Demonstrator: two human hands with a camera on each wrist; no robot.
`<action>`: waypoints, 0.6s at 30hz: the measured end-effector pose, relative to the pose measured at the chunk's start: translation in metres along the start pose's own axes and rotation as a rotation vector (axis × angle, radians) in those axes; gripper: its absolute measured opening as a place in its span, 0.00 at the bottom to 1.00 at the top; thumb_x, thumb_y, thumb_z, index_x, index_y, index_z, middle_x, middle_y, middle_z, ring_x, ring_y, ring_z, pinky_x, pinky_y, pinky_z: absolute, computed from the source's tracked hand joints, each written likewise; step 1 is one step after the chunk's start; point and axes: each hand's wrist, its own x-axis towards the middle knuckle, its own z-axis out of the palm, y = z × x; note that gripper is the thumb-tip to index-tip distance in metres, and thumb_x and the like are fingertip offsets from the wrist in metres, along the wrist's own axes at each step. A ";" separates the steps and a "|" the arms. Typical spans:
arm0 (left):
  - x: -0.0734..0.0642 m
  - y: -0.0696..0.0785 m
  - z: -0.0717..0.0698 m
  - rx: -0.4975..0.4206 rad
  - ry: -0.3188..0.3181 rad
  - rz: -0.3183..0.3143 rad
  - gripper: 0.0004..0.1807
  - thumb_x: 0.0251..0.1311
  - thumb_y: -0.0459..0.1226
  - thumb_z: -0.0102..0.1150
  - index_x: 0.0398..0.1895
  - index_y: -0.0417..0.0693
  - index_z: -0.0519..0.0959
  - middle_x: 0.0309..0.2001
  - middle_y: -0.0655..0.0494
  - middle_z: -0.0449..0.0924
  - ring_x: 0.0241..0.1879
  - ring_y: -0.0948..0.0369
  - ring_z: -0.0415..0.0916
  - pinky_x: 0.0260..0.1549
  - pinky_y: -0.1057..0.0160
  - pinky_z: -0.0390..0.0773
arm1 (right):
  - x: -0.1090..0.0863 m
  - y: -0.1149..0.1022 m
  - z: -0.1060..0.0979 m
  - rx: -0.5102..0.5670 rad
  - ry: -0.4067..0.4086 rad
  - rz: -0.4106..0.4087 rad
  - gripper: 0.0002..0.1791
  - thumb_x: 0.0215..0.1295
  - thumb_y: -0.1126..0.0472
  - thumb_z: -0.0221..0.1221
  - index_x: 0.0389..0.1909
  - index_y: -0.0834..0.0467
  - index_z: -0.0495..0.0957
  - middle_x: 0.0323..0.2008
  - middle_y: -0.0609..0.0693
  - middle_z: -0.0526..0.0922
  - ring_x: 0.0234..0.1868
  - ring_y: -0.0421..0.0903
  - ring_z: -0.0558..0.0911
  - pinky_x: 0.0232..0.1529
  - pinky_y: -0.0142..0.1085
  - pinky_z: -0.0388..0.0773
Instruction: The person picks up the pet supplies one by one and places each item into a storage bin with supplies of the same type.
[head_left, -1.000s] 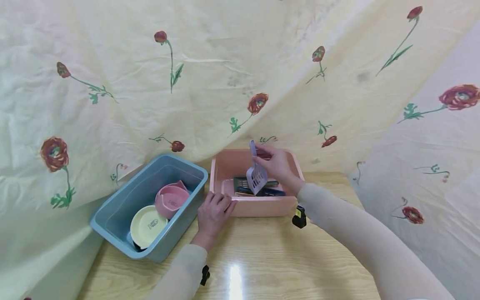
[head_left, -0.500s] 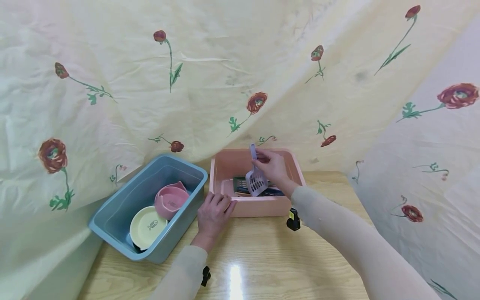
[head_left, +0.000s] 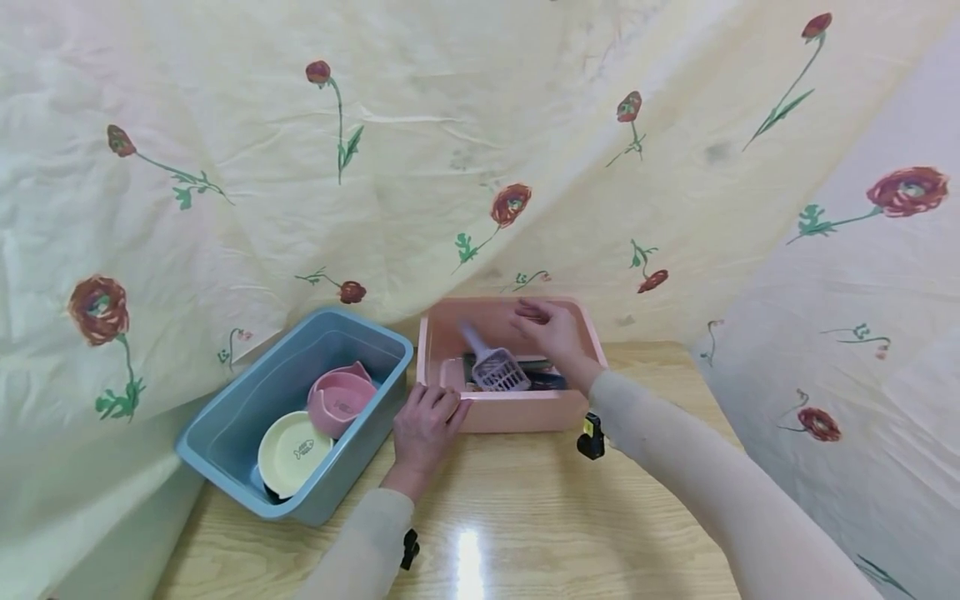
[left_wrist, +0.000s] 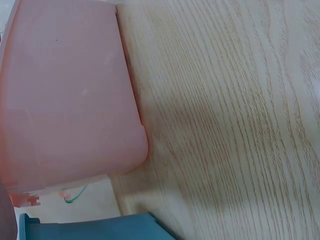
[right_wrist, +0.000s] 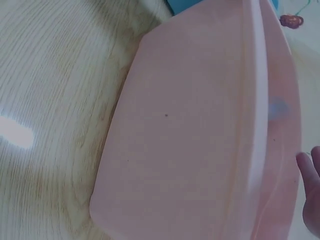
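A lavender litter scoop leans inside the pink plastic bin, its slotted head low and its blurred handle pointing up and left. My right hand is over the bin, apart from the scoop, with nothing between its loosely bent fingers; part of it shows at the edge of the right wrist view. With its fingers bent over the near left rim, my left hand holds the bin. Under the scoop lie a dark green utensil and a dark blue one, both partly covered.
Left of the pink bin stands a blue bin, set at an angle. It holds a pink bowl and a cream bowl with a fish drawing. A flowered cloth hangs behind the wooden table.
My right hand has let go of the litter scoop, whose handle has tipped to the left. Before that, the hand lowered it slightly in the bin. My left hand has stayed put.
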 end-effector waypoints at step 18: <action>0.070 -0.010 -0.034 -0.082 -0.661 -0.204 0.10 0.69 0.48 0.71 0.43 0.54 0.91 0.46 0.57 0.87 0.47 0.53 0.82 0.39 0.52 0.87 | -0.031 -0.040 -0.083 -0.452 -0.437 -0.138 0.23 0.76 0.58 0.66 0.66 0.65 0.81 0.59 0.62 0.87 0.56 0.57 0.88 0.56 0.50 0.87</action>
